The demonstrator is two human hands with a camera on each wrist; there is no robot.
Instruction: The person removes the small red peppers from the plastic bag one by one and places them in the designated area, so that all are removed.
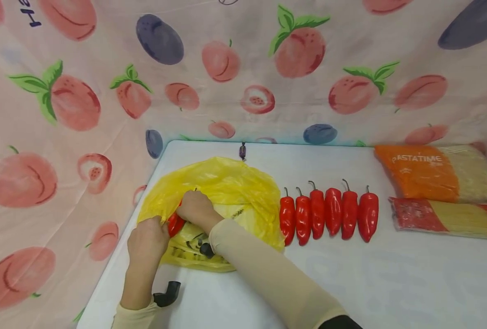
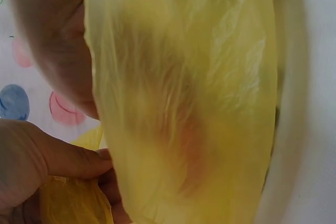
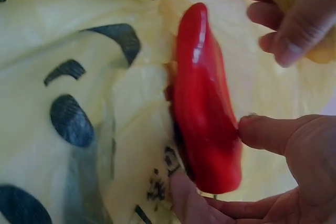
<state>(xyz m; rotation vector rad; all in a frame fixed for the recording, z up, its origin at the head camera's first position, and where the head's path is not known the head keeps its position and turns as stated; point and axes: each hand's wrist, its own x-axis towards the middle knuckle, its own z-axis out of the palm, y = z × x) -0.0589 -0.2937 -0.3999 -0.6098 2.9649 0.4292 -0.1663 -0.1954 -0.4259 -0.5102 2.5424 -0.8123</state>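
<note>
A thin yellow plastic bag point(image 1: 243, 183) lies spread on the left half of the white table, its mouth toward the left. My left hand point(image 1: 148, 242) pinches the bag's edge between thumb and fingers, as the left wrist view shows of the bag film point(image 2: 76, 203). Inside the mouth, my right hand point(image 1: 198, 209) holds a glossy red pepper point(image 3: 205, 103), thumb on one side and fingers on the other. Its stem end lies toward the palm and its narrow tip points away, over the printed film. To the bag's right, several red peppers point(image 1: 317, 214) stand in a neat row, stems away from me.
An orange-and-clear pasta packet point(image 1: 426, 171) and a red-ended pack of long pasta point(image 1: 461, 218) lie at the right. One small dark wrapped item point(image 1: 242, 151) sits at the table's back edge. Fruit-patterned cloth point(image 1: 235, 68) hangs behind and at the left.
</note>
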